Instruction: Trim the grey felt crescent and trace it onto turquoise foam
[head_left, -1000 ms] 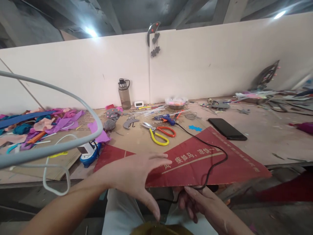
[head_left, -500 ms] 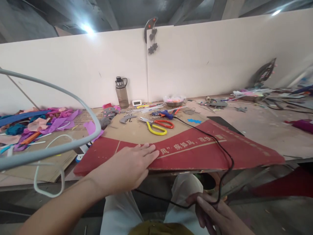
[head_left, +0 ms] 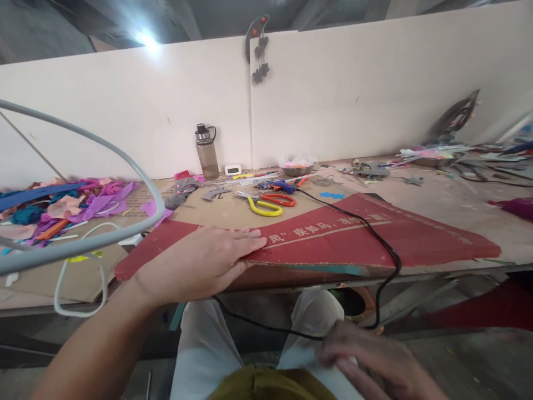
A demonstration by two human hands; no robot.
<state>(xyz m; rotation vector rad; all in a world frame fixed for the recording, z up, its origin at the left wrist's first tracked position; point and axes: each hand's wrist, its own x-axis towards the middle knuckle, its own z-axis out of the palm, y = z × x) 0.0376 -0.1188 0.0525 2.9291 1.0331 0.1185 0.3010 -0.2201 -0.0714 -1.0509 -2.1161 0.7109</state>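
Observation:
A red cardboard sheet (head_left: pixel 325 239) with printed characters lies along the table's front edge. On its left part rests my left hand (head_left: pixel 212 255), its fingers stretched out and the thumb near the board's edge. My right hand (head_left: pixel 362 350) is low above my right knee, smeared by motion, beside a black cable (head_left: pixel 387 250). Whether it holds the cable cannot be made out. That cable runs from a blue glue gun (head_left: pixel 285 186) across the board and down off the table. Yellow-handled scissors (head_left: pixel 266 208) and red-handled scissors (head_left: pixel 281 200) lie behind the board.
A grey tube (head_left: pixel 141 172) arches in at the left over coloured scraps (head_left: pixel 87 205). At the wall stand a bottle (head_left: pixel 207 155), a small white clock (head_left: pixel 233 170) and a bowl (head_left: pixel 296 168). A blue piece (head_left: pixel 332 195) lies behind the board.
The board's near edge has lifted slightly and the sheet has shifted a little, with my left hand on it. My right hand has moved and is now blurred. The view has tilted slightly.

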